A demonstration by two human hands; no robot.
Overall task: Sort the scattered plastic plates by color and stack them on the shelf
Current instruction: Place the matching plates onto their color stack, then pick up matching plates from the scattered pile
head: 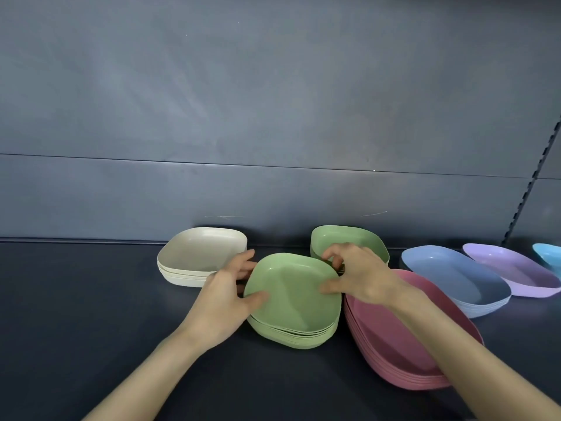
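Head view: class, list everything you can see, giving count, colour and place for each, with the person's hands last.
front green stack: one, green, shelf centre
rear green plates: count unclear, green, behind it
cream stack: one, cream, back left
pink stack: one, pink, front right
blue stack: one, blue, right of pink
purple plate: one seen, purple, far right
light blue plate: one, cut by right edge
shelf: one, dark
back panel: one, grey
left hand: grips front stack's left rim
right hand: grips its right rim
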